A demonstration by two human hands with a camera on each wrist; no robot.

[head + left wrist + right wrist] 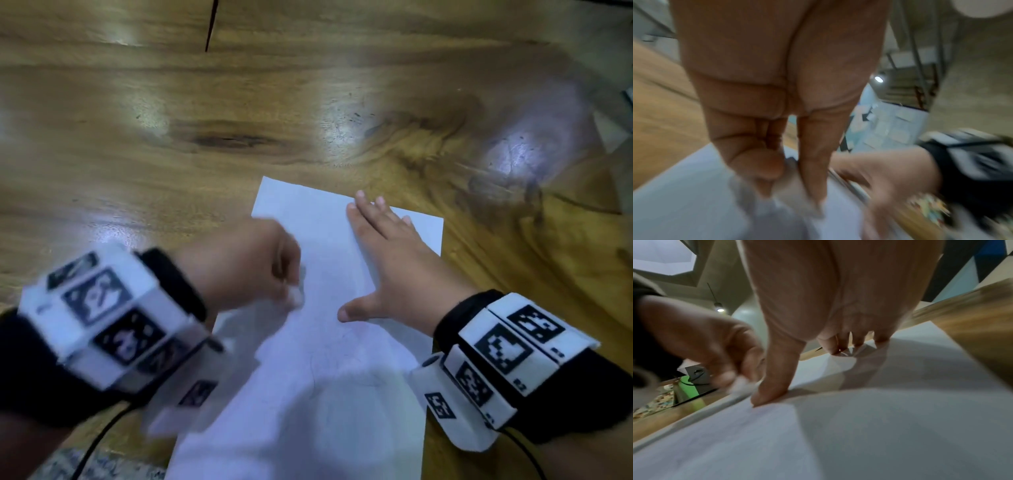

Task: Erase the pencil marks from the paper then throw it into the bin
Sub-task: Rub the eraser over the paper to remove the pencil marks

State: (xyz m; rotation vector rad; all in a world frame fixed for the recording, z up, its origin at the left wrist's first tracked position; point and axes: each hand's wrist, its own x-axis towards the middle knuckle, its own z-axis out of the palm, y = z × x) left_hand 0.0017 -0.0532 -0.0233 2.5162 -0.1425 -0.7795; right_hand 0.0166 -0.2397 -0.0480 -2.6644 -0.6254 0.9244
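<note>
A white sheet of paper (318,359) lies on the wooden table (205,137), with faint pencil lines near its middle. My left hand (287,274) is curled into a fist over the paper's left part and pinches a small white eraser (297,294) against the sheet; the hand is motion-blurred. The eraser (740,386) shows as a white blur under the left hand's fingers in the right wrist view. My right hand (380,253) lies flat on the paper's upper right, fingers straight and thumb (772,386) spread, pressing the paper (859,426) down.
The table's right edge (613,144) runs down the far right of the head view. A black cable (99,442) trails from the left wrist band. The bin is not in view.
</note>
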